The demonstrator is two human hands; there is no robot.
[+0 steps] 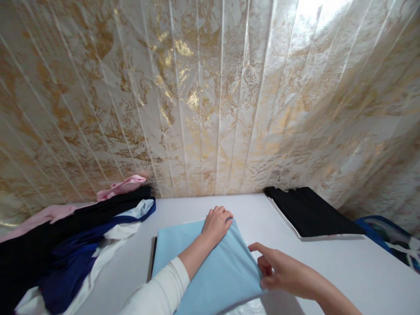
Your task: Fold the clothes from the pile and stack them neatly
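Note:
A folded light blue cloth [197, 262] lies on the white table in front of me, probably a garment, though its kind is not plain. A dark edge shows beneath its left side, and clear plastic [251, 306] peeks out under its near right part. My left hand [216, 224] rests on the cloth at the far right corner, palm down, fingers lying over the far edge. At the right edge, my right hand [275, 271] grips the near right corner between thumb and curled fingers. Its index finger reaches forward along that edge.
Pink, black, navy and white clothes [75, 245] are heaped along the left of the white table [328, 271]. A folded black garment stack [311, 212] sits at the far right, beside a blue-edged bag [393, 240]. Behind hangs a gold-patterned curtain [210, 100].

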